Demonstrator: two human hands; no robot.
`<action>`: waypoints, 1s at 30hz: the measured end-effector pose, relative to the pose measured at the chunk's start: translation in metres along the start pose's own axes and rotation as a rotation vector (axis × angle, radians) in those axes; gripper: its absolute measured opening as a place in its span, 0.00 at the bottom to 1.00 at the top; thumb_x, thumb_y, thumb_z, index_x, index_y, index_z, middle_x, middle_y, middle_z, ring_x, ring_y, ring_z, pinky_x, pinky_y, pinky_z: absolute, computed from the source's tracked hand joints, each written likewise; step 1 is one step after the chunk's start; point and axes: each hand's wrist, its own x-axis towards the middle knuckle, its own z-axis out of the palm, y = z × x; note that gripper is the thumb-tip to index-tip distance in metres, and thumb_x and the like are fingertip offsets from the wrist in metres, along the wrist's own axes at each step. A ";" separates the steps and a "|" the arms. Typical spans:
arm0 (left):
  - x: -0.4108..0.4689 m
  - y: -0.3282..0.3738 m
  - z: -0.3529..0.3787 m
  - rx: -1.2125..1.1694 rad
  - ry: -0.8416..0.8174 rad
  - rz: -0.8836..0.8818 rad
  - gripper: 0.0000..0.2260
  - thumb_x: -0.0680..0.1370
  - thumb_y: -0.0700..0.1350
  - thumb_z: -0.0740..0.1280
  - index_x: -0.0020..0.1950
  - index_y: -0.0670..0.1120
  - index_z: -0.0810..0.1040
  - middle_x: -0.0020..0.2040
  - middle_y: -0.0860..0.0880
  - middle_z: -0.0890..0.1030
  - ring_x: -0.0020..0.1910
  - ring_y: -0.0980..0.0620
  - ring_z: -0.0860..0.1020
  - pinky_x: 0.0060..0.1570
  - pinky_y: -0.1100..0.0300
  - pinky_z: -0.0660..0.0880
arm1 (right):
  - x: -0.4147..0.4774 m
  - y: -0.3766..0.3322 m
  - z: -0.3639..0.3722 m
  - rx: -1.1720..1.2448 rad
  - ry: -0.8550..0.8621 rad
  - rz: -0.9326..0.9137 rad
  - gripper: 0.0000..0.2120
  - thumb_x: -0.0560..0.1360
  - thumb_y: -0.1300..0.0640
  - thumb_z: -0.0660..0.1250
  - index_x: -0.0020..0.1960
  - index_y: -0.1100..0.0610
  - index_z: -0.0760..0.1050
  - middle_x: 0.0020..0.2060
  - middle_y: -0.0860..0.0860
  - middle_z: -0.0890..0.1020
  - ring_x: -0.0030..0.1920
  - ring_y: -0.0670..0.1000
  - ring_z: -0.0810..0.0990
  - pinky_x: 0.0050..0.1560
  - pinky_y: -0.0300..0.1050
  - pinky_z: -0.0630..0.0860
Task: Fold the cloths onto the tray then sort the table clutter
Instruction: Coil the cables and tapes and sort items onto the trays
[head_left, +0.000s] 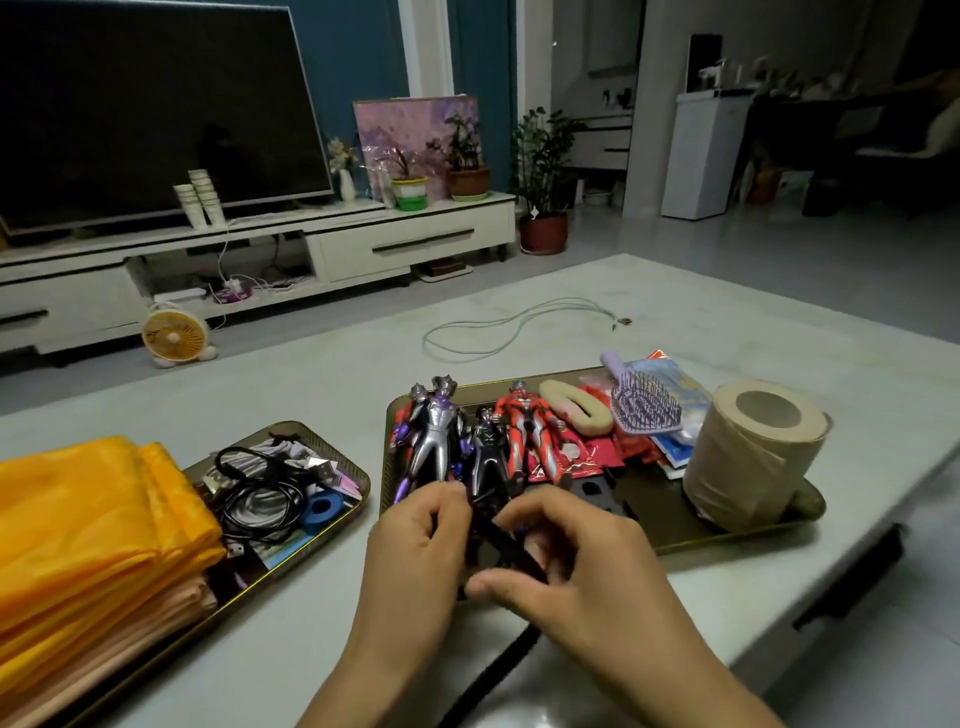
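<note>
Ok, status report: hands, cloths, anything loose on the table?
Left hand and right hand both pinch a dark strap by the toy tray. Cloths folded, stacked on left tray. Green cable loose on table, far side.

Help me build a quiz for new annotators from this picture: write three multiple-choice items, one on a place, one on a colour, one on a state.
1. Where does the pale green cable lie? A on the bare table; B in the left tray; C round the paper roll.
2. What colour is the hairbrush? A black; B purple; C yellow.
3. What are the left hand and right hand doing? A lying flat on the table; B lifting the hairbrush; C both gripping a dark strap.
Answers: 1 A, it loops on open tabletop, in no tray. 2 B, its handle and bristles are lilac-purple. 3 C, fingers of both curl round it.
</note>
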 end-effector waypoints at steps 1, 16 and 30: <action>0.001 0.000 0.000 0.013 0.020 0.013 0.19 0.69 0.58 0.58 0.30 0.42 0.65 0.25 0.54 0.65 0.26 0.60 0.61 0.26 0.65 0.58 | -0.003 -0.003 -0.002 0.090 -0.035 0.045 0.13 0.63 0.49 0.78 0.39 0.47 0.74 0.29 0.43 0.75 0.28 0.43 0.70 0.31 0.32 0.65; -0.005 -0.001 0.003 0.178 0.151 0.021 0.19 0.80 0.48 0.57 0.29 0.47 0.62 0.25 0.54 0.69 0.26 0.57 0.64 0.26 0.66 0.60 | -0.003 -0.017 0.012 0.102 0.054 0.283 0.10 0.70 0.56 0.73 0.33 0.55 0.76 0.24 0.50 0.79 0.23 0.43 0.76 0.28 0.37 0.72; -0.004 0.001 -0.002 0.011 -0.023 -0.018 0.14 0.72 0.50 0.58 0.28 0.46 0.67 0.24 0.55 0.65 0.26 0.59 0.61 0.26 0.65 0.58 | 0.006 0.014 0.021 -0.231 0.134 -0.293 0.16 0.65 0.52 0.61 0.53 0.48 0.65 0.48 0.43 0.71 0.50 0.44 0.69 0.53 0.34 0.64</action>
